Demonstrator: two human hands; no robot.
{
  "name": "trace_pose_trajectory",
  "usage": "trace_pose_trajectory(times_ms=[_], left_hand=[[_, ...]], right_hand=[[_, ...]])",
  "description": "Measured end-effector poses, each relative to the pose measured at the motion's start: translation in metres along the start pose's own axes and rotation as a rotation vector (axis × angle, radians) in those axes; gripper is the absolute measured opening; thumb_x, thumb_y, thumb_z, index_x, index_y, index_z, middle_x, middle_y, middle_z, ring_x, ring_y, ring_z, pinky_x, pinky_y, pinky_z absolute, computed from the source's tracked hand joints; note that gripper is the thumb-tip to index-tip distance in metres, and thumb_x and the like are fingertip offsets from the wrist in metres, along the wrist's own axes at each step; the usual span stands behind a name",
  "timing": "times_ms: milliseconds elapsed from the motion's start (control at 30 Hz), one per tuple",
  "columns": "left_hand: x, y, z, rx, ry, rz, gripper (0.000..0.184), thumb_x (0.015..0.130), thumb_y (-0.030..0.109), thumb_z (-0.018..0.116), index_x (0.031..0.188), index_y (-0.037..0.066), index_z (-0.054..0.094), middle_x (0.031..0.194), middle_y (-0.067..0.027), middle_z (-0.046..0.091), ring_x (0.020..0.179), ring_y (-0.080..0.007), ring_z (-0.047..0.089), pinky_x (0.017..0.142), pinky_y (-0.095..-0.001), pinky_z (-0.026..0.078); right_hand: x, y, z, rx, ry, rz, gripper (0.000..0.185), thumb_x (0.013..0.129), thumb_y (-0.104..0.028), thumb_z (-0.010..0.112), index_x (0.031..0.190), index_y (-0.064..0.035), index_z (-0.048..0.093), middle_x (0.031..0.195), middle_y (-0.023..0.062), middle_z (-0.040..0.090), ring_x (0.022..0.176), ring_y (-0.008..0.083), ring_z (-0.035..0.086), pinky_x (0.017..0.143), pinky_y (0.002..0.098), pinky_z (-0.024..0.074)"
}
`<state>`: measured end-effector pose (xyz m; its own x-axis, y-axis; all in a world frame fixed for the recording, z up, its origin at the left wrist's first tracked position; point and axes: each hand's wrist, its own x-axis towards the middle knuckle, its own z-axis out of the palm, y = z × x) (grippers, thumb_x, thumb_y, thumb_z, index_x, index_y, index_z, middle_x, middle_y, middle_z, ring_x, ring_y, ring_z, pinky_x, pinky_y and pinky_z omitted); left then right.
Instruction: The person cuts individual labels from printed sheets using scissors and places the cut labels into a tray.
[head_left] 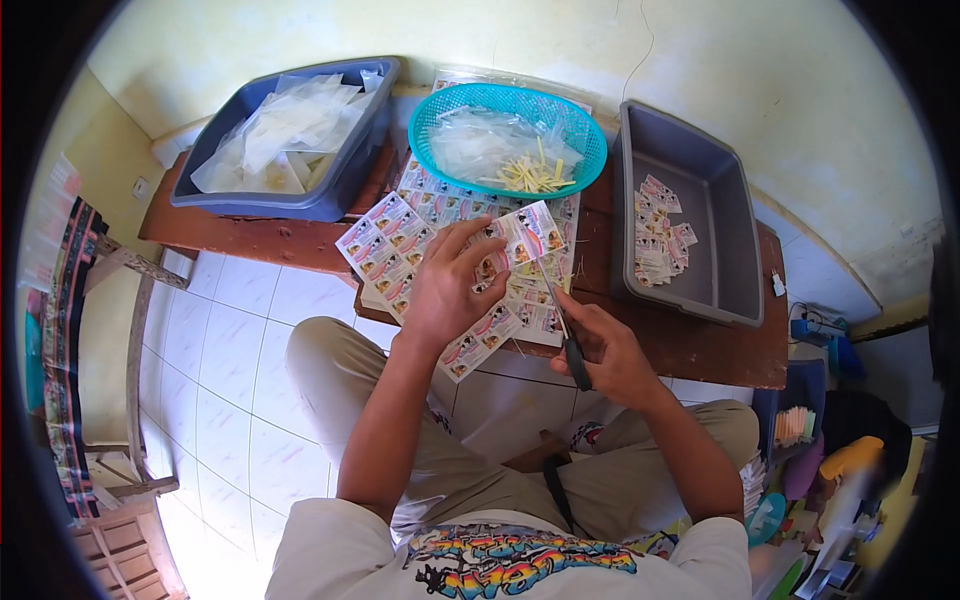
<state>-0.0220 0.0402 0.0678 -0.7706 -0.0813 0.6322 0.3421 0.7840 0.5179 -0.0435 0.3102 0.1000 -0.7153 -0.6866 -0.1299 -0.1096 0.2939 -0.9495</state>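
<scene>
My left hand (450, 280) pinches a strip of printed labels (537, 232) above the bench, with its fingers partly over the strip. In my right hand (610, 352) is a pair of scissors (574, 358) with dark handles. The blades point up and away from me and meet the lower edge of the strip. Beneath both hands lie stacked sheets of the same labels (383, 243), some fanned out to the left. Another label strip (480, 346) hangs over the bench's near edge, below my left wrist.
A turquoise basket (421, 150) holds clear plastic pieces and thin yellow strips. To the left, a blue-grey tub (352, 178) contains translucent bags. A grey tub (725, 215) at the right holds cut labels (660, 235). All stand on a brown wooden bench (700, 352) against the wall.
</scene>
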Motion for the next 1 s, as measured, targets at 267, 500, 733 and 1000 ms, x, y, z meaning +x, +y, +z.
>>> trace_pose_trajectory(times_ms=[267, 500, 733, 1000], left_hand=[[0.0, 0.007, -0.004, -0.064, -0.009, -0.029, 0.041, 0.076, 0.005, 0.086, 0.116, 0.007, 0.076, 0.136, -0.0165, 0.066, 0.124, -0.039, 0.063, 0.104, -0.0474, 0.053], [-0.001, 0.008, -0.007, -0.091, -0.044, -0.015, 0.042, 0.076, 0.006, 0.086, 0.116, 0.006, 0.076, 0.137, -0.0166, 0.066, 0.124, -0.0387, 0.063, 0.104, -0.0477, 0.053], [-0.002, 0.01, -0.009, -0.097, -0.058, -0.013, 0.041, 0.076, 0.007, 0.086, 0.115, 0.006, 0.076, 0.135, -0.017, 0.067, 0.122, -0.0388, 0.064, 0.103, -0.0473, 0.053], [-0.001, 0.012, -0.008, -0.108, -0.067, -0.008, 0.039, 0.077, 0.008, 0.086, 0.114, 0.005, 0.076, 0.134, -0.017, 0.067, 0.121, -0.0386, 0.065, 0.102, -0.0475, 0.054]], right_hand=[[0.006, -0.007, 0.003, 0.231, -0.054, 0.022, 0.089, 0.087, -0.007, 0.087, 0.164, -0.0125, 0.042, 0.114, -0.0015, 0.048, 0.092, 0.0055, 0.051, 0.083, 0.0221, 0.0487], [0.009, -0.01, 0.005, 0.276, -0.057, 0.031, 0.087, 0.09, -0.005, 0.084, 0.165, -0.0095, 0.039, 0.121, 0.0004, 0.049, 0.1, 0.0065, 0.056, 0.091, 0.0233, 0.05], [0.01, -0.007, 0.006, 0.239, -0.048, -0.006, 0.087, 0.092, -0.005, 0.083, 0.166, -0.0105, 0.038, 0.125, 0.0008, 0.051, 0.101, 0.006, 0.056, 0.092, 0.023, 0.0511], [0.009, -0.006, 0.005, 0.216, -0.044, 0.01, 0.087, 0.092, -0.005, 0.083, 0.166, -0.0111, 0.038, 0.119, -0.0004, 0.05, 0.099, 0.0054, 0.055, 0.091, 0.022, 0.0497]])
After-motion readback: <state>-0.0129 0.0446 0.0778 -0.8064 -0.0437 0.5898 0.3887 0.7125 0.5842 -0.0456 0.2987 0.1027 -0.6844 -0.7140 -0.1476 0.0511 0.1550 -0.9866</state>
